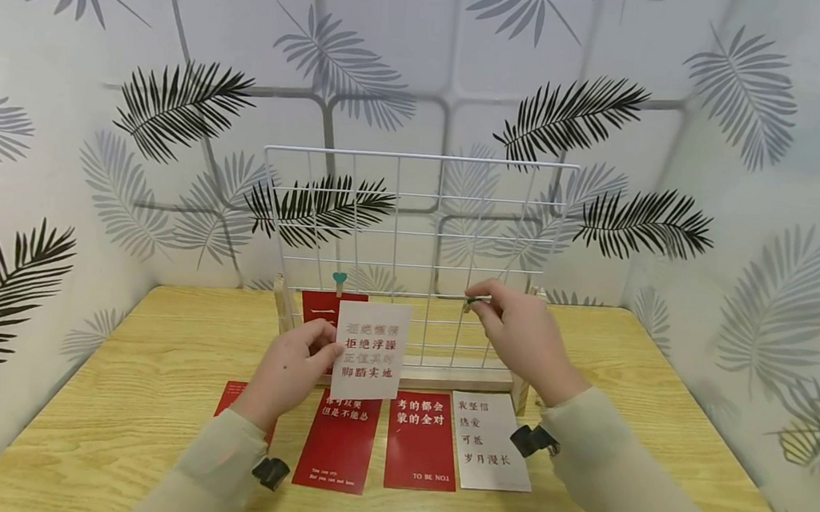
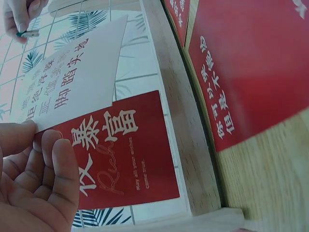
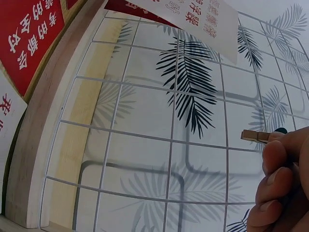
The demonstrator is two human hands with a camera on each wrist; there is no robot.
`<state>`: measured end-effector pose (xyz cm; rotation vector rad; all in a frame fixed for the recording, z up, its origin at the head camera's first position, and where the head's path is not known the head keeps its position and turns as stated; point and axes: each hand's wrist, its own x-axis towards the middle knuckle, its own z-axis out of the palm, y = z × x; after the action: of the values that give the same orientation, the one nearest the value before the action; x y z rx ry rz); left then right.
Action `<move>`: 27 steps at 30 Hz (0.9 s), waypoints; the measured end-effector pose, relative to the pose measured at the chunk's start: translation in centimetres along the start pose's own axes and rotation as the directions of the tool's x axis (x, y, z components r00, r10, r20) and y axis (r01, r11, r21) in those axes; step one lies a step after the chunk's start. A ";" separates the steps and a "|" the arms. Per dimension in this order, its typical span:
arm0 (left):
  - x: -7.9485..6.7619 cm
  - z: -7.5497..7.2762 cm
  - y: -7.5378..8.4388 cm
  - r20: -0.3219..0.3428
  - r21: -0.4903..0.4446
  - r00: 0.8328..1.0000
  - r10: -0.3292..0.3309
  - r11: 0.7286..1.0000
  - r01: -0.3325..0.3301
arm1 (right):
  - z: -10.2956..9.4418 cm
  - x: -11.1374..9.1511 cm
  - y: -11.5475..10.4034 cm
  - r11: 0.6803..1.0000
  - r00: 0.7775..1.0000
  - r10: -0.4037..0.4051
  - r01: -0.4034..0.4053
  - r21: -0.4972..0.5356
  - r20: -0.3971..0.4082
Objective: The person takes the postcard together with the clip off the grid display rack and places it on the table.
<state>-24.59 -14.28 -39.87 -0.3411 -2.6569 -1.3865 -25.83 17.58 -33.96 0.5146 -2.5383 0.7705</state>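
A white card [image 1: 371, 351] with red and pale lettering is pinched at its left edge by my left hand [image 1: 295, 369]. It is held in front of the white wire grid [image 1: 409, 268]. Behind it, partly covered, a red card [image 2: 137, 150] hangs on the grid under a clothespin with a teal heart [image 1: 339, 279]. My right hand [image 1: 523, 333] pinches a small wooden clothespin [image 3: 255, 136] with a dark green top, near the grid's right half. The clothespin's wooden end points away from the fingertips.
Along the table [image 1: 103, 392] before the grid's wooden base [image 1: 444, 377] lie a red card [image 1: 337, 447], another red card [image 1: 422, 446] and a white card [image 1: 492, 447]. A further red card [image 1: 231, 392] is partly under the left arm. A leaf-patterned curtain [image 1: 424, 72] stands behind.
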 end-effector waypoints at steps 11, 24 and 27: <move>-0.8 -1.4 -0.6 -0.013 0.045 1.000 -0.006 0.999 0.006 | -1.1 -0.8 1.1 0.998 0.998 0.056 -0.056 0.019 0.007; -1.5 -3.0 -1.4 -0.015 0.044 1.000 0.009 0.999 -0.009 | -1.7 -1.7 2.4 0.995 0.995 0.100 -0.100 0.023 0.015; -1.6 -3.3 -1.6 -0.020 0.057 1.000 0.008 0.998 -0.007 | -1.8 -1.9 2.7 0.994 0.994 0.108 -0.108 0.025 0.010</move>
<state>-23.37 -18.06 -39.60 -0.3283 -2.6701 -1.3016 -24.92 21.15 -34.69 0.3924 -2.5844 0.8421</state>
